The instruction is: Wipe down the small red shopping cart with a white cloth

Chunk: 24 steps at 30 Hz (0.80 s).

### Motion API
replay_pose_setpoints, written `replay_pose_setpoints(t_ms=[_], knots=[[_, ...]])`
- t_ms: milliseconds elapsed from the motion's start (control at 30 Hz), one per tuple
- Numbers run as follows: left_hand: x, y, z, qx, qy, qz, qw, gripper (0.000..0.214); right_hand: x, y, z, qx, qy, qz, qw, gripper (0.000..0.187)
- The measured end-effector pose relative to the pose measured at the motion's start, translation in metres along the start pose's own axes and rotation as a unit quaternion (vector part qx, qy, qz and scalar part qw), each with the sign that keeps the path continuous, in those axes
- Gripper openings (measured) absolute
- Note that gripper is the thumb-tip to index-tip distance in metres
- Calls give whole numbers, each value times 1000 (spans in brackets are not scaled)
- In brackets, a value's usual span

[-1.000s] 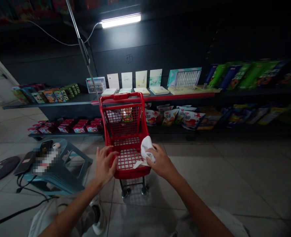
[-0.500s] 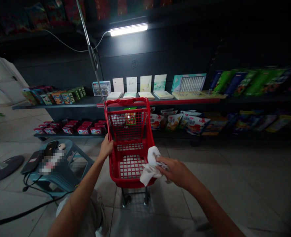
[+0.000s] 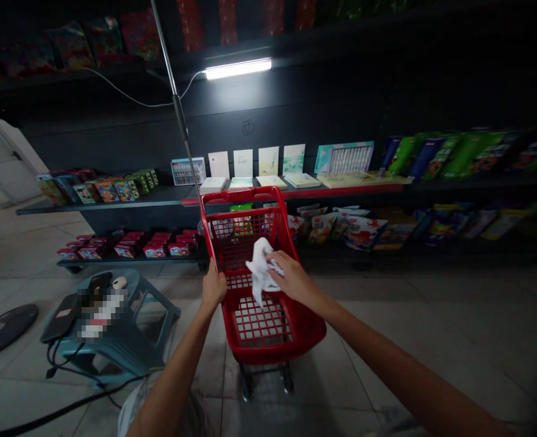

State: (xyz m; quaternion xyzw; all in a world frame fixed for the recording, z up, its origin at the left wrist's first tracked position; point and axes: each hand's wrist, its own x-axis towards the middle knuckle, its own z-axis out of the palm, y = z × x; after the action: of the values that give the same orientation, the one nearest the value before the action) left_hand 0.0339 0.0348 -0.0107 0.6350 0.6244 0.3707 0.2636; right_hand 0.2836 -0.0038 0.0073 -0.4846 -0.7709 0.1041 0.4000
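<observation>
A small red shopping cart (image 3: 311, 334) with lattice walls and floor stands in front of me on dark wheels. My left hand (image 3: 214, 286) grips its left side rim, fingers curled over the edge. Over the cart's inside, my right hand (image 3: 291, 276) is closed on a crumpled white cloth (image 3: 260, 273), whose loose end hangs down toward the lattice floor. Whether the cloth touches the cart I cannot tell.
To the left, a blue-grey plastic stool (image 3: 136, 328) carries a phone and cables. Behind the cart, shelves hold open white boxes (image 3: 268, 181), snack bags (image 3: 364, 230) and small red packs (image 3: 129, 243). A metal pole (image 3: 172, 91) rises behind the cart's left side.
My right hand has carried the cloth from the cart's right rim inward over the basket. The cart now appears turned slightly and further right in view; my left hand keeps its grip.
</observation>
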Motion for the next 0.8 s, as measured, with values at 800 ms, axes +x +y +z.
replay_pose_setpoints(t_ms=[800], knots=[[-32, 3, -9, 34, -41, -13, 999, 69, 55, 81, 191, -164, -250, 122, 947, 40]])
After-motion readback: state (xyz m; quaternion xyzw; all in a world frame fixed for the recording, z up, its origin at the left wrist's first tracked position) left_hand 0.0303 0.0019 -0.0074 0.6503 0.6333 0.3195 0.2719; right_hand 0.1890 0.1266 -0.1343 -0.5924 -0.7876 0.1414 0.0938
